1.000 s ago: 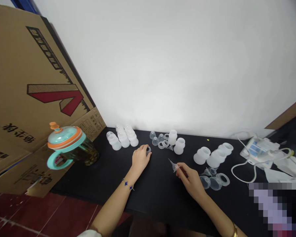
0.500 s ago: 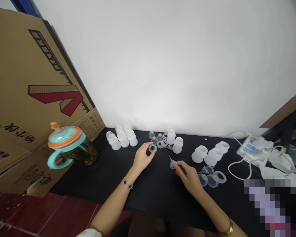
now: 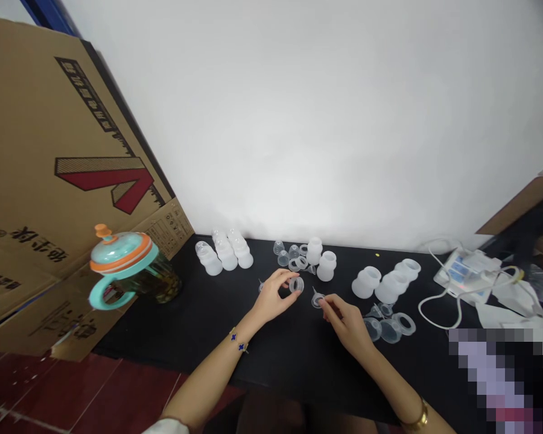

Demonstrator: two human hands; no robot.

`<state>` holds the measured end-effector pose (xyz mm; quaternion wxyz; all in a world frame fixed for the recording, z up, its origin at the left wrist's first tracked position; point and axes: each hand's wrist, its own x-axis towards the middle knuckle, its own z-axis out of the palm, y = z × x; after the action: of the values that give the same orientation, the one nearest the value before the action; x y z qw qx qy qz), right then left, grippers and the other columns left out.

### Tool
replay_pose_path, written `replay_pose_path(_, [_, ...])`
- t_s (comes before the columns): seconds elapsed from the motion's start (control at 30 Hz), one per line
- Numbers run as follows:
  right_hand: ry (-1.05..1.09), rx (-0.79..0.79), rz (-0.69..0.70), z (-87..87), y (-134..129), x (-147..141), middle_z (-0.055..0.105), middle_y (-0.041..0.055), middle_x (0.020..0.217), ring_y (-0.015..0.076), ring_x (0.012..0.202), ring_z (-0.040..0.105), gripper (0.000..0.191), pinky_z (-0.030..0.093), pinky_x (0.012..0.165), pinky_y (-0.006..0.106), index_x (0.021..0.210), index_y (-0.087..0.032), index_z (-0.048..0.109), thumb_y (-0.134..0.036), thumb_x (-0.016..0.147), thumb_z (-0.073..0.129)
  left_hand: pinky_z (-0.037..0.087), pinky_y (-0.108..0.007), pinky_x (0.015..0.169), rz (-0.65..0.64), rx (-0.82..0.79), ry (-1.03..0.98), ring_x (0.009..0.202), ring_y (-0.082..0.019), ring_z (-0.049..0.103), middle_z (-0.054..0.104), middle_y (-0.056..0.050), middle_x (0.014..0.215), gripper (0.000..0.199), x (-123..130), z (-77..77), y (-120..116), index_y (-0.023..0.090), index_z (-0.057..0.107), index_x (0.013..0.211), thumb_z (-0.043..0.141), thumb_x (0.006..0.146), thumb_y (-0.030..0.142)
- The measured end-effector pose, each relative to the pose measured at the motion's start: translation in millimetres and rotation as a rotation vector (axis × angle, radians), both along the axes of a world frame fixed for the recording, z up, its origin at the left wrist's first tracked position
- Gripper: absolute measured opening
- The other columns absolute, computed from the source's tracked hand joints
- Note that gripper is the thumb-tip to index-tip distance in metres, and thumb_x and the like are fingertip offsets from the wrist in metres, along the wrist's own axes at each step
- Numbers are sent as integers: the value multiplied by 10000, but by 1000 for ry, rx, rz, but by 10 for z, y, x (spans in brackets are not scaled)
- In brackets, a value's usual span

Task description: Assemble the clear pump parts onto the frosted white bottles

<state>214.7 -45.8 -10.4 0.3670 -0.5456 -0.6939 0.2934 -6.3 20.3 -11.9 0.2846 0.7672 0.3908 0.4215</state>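
Note:
Between its thumb and fingers, my left hand holds a clear ring. A small clear part, mostly hidden, lies just left of that hand. Close on the right, my right hand pinches a translucent nipple with its thin tip upward. Behind the hands are loose clear nipples and rings, beside two open white bottles. More open bottles stand to the right, with clear caps and a ring in front of them. Several bottles with clear tops are grouped at the left.
A big turquoise and orange lidded jug stands at the left by cardboard boxes. At the right lie a white cable, a white and blue box and plastic bags. A white wall rises behind the black table.
My left hand has moved right and slightly nearer with the ring, closer to my right hand. My right hand has hardly moved. The small part left of my left hand now shows.

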Motion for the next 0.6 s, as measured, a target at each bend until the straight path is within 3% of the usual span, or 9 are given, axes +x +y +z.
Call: replay_pose_path(0.6, [-2,-15,4,17,-6,4,587,-19,654,157,602,590,351,420,556,232,862,-227,592,-506,1010,438,560,-313,793,-29,23,2,895,-175,642,658,-64,1129,320,7,54,-42,229,630,1143,685,828,223])
